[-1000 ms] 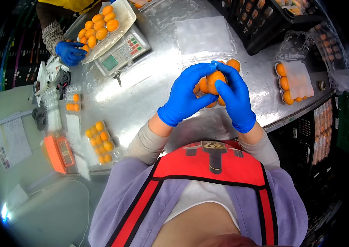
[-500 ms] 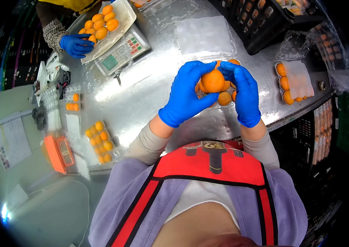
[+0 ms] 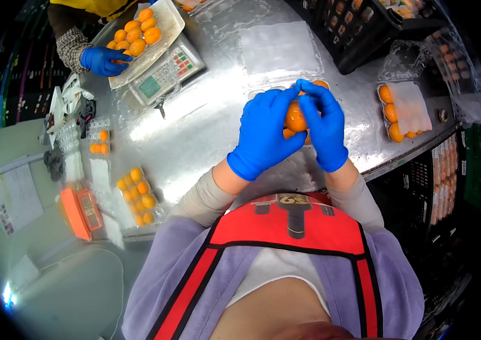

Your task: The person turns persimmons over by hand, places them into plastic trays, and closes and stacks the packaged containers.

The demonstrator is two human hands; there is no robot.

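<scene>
My left hand, in a blue glove, curls around an orange above the metal table. From the other side, my right hand, gloved alike, closes on the same orange, its fingertips meeting those of my left hand at the top. Under both hands lies a clear plastic tray with more oranges, mostly hidden by the gloves. Another orange shows just beyond my right fingers.
A co-worker's blue-gloved hand touches oranges on a scale at the upper left. Trays of oranges stand at left and right, one under a white sheet. A black crate stands at the back right.
My hands have drawn closer together around the orange, covering more of it and of the tray. My right hand has shifted left. The co-worker's hand has barely moved.
</scene>
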